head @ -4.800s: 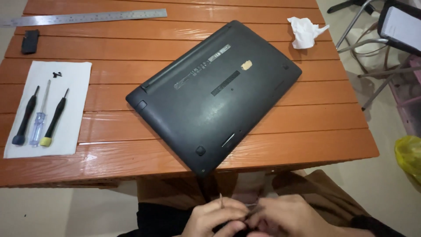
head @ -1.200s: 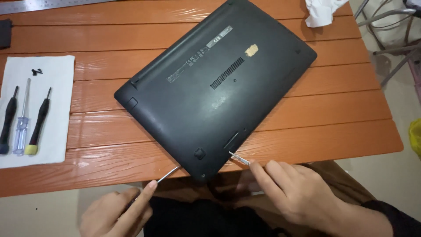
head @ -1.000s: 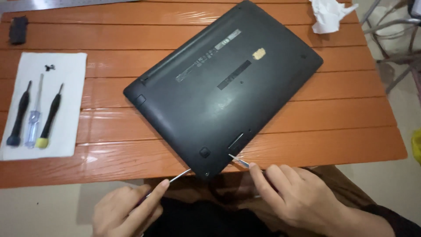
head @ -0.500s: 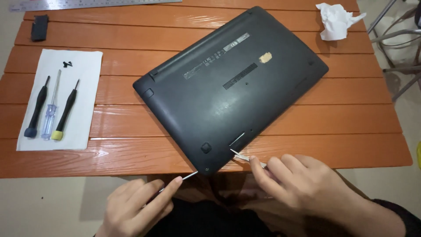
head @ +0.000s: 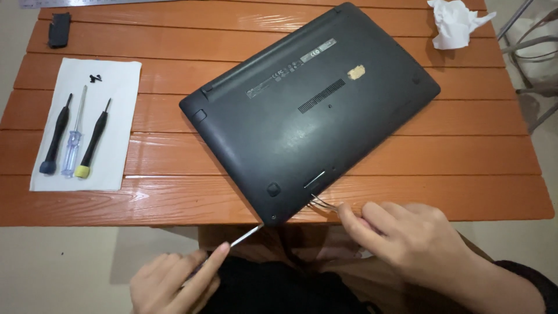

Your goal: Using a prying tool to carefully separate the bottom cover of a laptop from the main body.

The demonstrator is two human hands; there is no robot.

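Note:
A dark grey laptop [head: 308, 110] lies upside down and askew on the orange wooden table [head: 465, 151]. My left hand [head: 174, 282] holds a thin metal pry tool [head: 244, 235] whose tip touches the laptop's near corner. My right hand [head: 401, 238] grips metal tweezers [head: 324, 203] whose tips point at the laptop's near edge, just below a small slot.
A white sheet [head: 87, 125] at the left carries three screwdrivers [head: 72, 139] and small black screws [head: 95, 76]. A crumpled white tissue [head: 456, 22] lies at the back right, a small black part [head: 59, 29] and a metal ruler [head: 93, 3] at the back left. A chair frame [head: 532, 64] stands to the right.
Both hands rose from my lap to the laptop's near corner with their tools. The pry tool tip moved up to the corner; the tweezers stayed at the edge.

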